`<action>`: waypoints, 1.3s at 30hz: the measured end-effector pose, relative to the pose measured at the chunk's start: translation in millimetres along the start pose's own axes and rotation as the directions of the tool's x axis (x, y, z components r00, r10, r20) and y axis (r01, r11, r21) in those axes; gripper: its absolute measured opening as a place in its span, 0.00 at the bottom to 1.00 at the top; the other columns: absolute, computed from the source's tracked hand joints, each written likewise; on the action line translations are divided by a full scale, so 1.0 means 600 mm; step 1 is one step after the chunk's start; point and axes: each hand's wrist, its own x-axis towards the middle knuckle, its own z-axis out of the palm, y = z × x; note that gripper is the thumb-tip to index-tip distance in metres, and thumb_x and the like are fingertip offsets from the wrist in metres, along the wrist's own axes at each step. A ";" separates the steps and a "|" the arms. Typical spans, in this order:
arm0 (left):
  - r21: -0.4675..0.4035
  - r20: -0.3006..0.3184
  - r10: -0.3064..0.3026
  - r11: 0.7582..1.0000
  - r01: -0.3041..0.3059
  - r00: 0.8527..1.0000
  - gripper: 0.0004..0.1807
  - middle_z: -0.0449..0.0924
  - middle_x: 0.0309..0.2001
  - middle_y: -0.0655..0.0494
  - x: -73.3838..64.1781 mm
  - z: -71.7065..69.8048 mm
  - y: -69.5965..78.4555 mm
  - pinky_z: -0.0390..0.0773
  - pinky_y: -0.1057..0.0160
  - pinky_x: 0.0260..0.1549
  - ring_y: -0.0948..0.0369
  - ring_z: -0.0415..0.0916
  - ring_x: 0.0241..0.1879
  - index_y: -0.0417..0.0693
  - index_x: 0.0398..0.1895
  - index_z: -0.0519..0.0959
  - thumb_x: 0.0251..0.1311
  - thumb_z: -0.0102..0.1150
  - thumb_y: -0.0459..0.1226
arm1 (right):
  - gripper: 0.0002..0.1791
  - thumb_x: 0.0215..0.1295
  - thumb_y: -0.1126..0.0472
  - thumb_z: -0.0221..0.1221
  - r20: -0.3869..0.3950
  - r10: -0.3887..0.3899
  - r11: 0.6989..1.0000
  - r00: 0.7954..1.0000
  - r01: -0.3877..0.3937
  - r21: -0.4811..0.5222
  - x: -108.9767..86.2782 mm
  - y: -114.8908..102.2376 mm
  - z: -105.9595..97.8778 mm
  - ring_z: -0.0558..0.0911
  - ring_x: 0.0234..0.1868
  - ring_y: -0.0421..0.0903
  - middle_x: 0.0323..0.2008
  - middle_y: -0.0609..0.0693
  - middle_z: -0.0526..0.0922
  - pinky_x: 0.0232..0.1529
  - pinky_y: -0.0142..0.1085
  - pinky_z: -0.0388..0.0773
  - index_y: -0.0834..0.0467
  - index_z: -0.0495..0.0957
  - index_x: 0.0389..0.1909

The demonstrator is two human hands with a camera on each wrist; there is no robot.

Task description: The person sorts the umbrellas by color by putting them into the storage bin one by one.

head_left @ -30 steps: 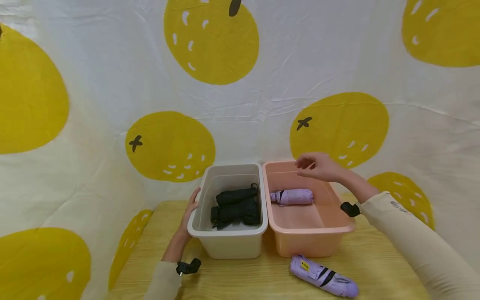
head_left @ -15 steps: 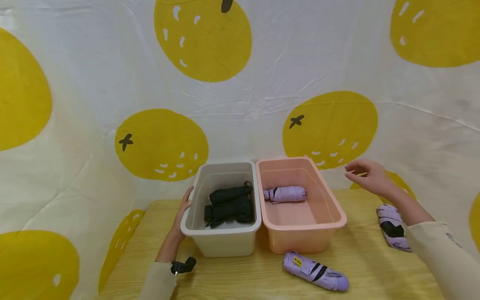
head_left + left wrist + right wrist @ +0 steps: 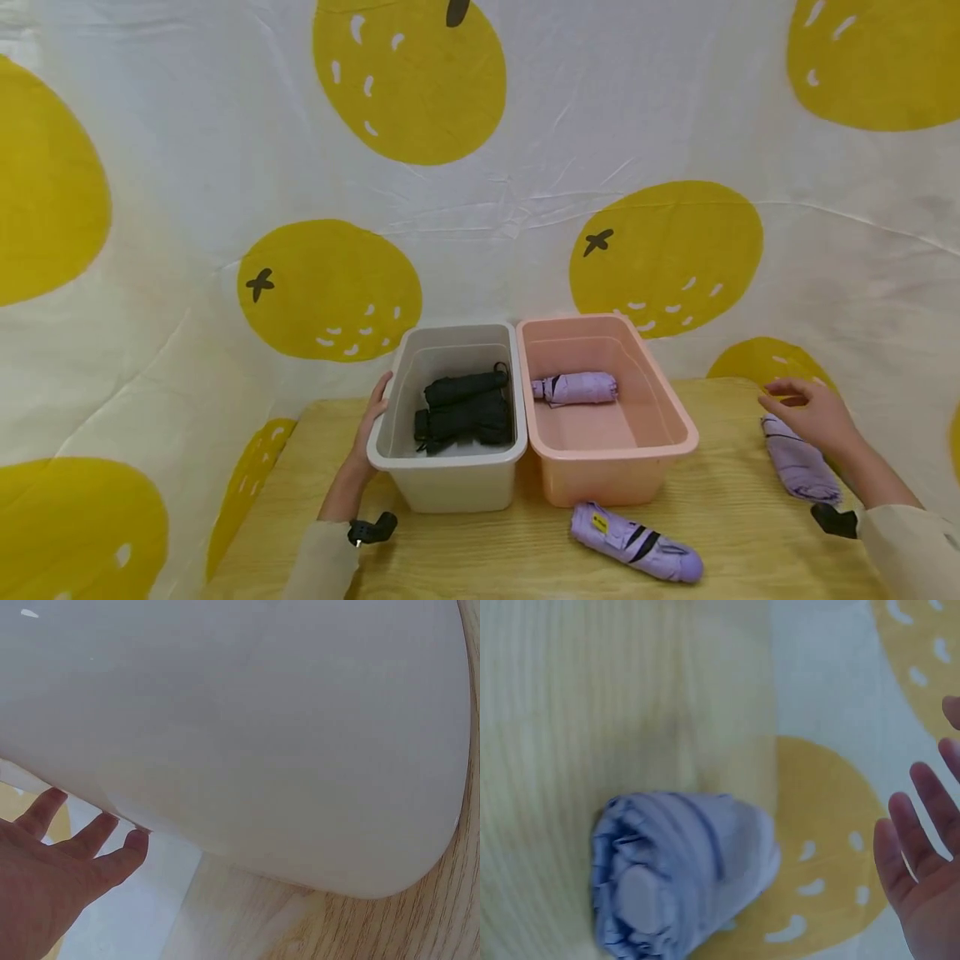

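My left hand (image 3: 367, 429) touches the left side of an off-white plastic bin (image 3: 457, 492); in the left wrist view its fingertips rest against the bin's outer wall (image 3: 285, 750). Over at the right, my right hand (image 3: 821, 417) hovers above a folded lilac umbrella (image 3: 801, 468), its fingers loosely bent and holding nothing. The right wrist view has this umbrella (image 3: 682, 870) lying on the wood, apart from the fingers. Two folded black umbrellas (image 3: 465, 421) lie inside the off-white bin. One lilac umbrella (image 3: 581, 389) lies in the pink bin (image 3: 603, 483).
The two bins stand side by side on a wooden table (image 3: 480, 558). Another folded lilac umbrella (image 3: 637, 546) with a yellow tag lies in front of the pink bin. Behind everything hangs a white cloth (image 3: 510, 275) printed with yellow fruit.
My right hand has moved from above the pink bin out to the right and down, over the lilac umbrella there. My left hand has stayed at the off-white bin.
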 end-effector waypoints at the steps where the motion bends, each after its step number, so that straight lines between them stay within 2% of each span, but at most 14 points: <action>1: -0.003 0.003 0.001 1.000 -0.001 1.000 0.30 0.33 0.76 0.44 0.001 0.001 0.001 0.37 0.38 0.64 0.41 0.36 0.69 0.51 0.78 0.35 0.76 0.23 0.34 | 0.21 0.66 0.54 0.62 0.004 0.003 1.000 1.000 -0.003 -0.012 -0.004 0.009 0.003 0.77 0.36 0.36 0.48 0.69 0.77 0.28 0.32 0.75 0.67 0.78 0.49; 5: 0.008 0.007 0.013 1.000 -0.013 1.000 0.30 0.33 0.76 0.42 0.002 0.001 -0.003 0.38 0.38 0.64 0.40 0.36 0.68 0.49 0.77 0.34 0.75 0.22 0.33 | 0.24 0.65 0.51 0.62 0.032 0.033 0.996 0.999 -0.030 -0.081 -0.018 0.042 0.015 0.78 0.40 0.60 0.47 0.71 0.77 0.30 0.42 0.76 0.69 0.77 0.50; 7: 0.018 -0.001 0.016 1.000 -0.016 1.000 0.30 0.33 0.76 0.42 0.003 0.000 -0.006 0.38 0.38 0.64 0.41 0.36 0.68 0.49 0.77 0.34 0.75 0.22 0.34 | 0.26 0.65 0.50 0.62 0.048 0.046 0.994 0.998 -0.041 -0.103 -0.023 0.053 0.021 0.76 0.40 0.66 0.46 0.73 0.77 0.32 0.50 0.76 0.70 0.76 0.50; 11: 0.044 -0.006 0.018 0.999 -0.018 1.000 0.30 0.33 0.76 0.43 0.005 -0.003 -0.011 0.39 0.39 0.64 0.41 0.38 0.68 0.51 0.78 0.34 0.76 0.23 0.35 | 0.33 0.64 0.45 0.62 0.066 0.093 0.984 0.993 -0.082 -0.161 -0.029 0.066 0.028 0.74 0.42 0.71 0.46 0.77 0.75 0.34 0.59 0.72 0.74 0.74 0.51; 17: -0.003 0.017 0.016 1.000 -0.016 1.000 0.30 0.32 0.76 0.42 -0.001 0.007 0.005 0.39 0.39 0.64 0.40 0.37 0.68 0.48 0.77 0.33 0.75 0.22 0.32 | 0.50 0.60 0.33 0.59 0.070 0.220 0.948 0.973 -0.196 -0.252 -0.034 0.078 0.040 0.66 0.46 0.77 0.49 0.83 0.66 0.39 0.65 0.66 0.77 0.64 0.59; 23: 0.014 0.000 0.027 1.000 -0.027 1.000 0.30 0.33 0.76 0.44 0.002 -0.003 -0.011 0.39 0.39 0.65 0.41 0.36 0.70 0.50 0.78 0.33 0.76 0.21 0.35 | 0.58 0.56 0.28 0.57 0.005 0.309 0.906 0.951 -0.292 -0.307 -0.048 0.075 0.058 0.62 0.48 0.78 0.51 0.83 0.62 0.40 0.67 0.64 0.78 0.58 0.63; 25: 0.023 0.006 0.031 0.999 -0.031 0.999 0.30 0.33 0.76 0.44 0.005 -0.008 -0.018 0.39 0.39 0.65 0.41 0.36 0.70 0.51 0.78 0.33 0.77 0.21 0.36 | 0.59 0.55 0.27 0.57 -0.026 0.350 0.884 0.936 -0.339 -0.321 -0.052 0.072 0.062 0.61 0.49 0.80 0.53 0.83 0.59 0.42 0.68 0.63 0.77 0.57 0.63; 27: 0.036 0.009 0.025 0.999 -0.025 1.000 0.30 0.33 0.76 0.43 0.004 -0.010 -0.017 0.40 0.40 0.65 0.42 0.37 0.70 0.51 0.78 0.33 0.77 0.22 0.36 | 0.60 0.52 0.26 0.58 -0.047 0.412 0.858 0.910 -0.405 -0.316 -0.056 0.074 0.067 0.63 0.47 0.78 0.52 0.82 0.59 0.39 0.65 0.65 0.77 0.57 0.63; 33: 0.054 -0.032 0.007 0.999 -0.005 0.999 0.30 0.36 0.76 0.43 -0.008 -0.017 -0.013 0.43 0.42 0.64 0.43 0.41 0.68 0.53 0.78 0.35 0.76 0.24 0.36 | 0.67 0.45 0.22 0.59 0.006 0.615 0.758 0.789 -0.588 -0.283 -0.065 0.084 0.090 0.71 0.39 0.71 0.43 0.79 0.66 0.27 0.52 0.69 0.75 0.52 0.65; 35: 0.059 -0.019 0.007 0.998 -0.006 1.000 0.30 0.36 0.76 0.44 -0.007 -0.016 -0.011 0.44 0.42 0.64 0.43 0.41 0.68 0.53 0.78 0.35 0.77 0.25 0.37 | 0.67 0.45 0.22 0.58 0.012 0.631 0.743 0.776 -0.600 -0.297 -0.066 0.088 0.092 0.72 0.38 0.70 0.42 0.79 0.67 0.27 0.52 0.69 0.73 0.50 0.67; 39: 0.058 0.019 0.003 0.998 -0.004 1.000 0.30 0.35 0.76 0.44 -0.004 -0.010 -0.007 0.43 0.41 0.65 0.43 0.41 0.69 0.51 0.78 0.34 0.77 0.24 0.37 | 0.67 0.45 0.22 0.57 0.018 0.644 0.728 0.765 -0.605 -0.323 -0.069 0.095 0.088 0.72 0.40 0.71 0.43 0.79 0.67 0.30 0.54 0.68 0.73 0.50 0.67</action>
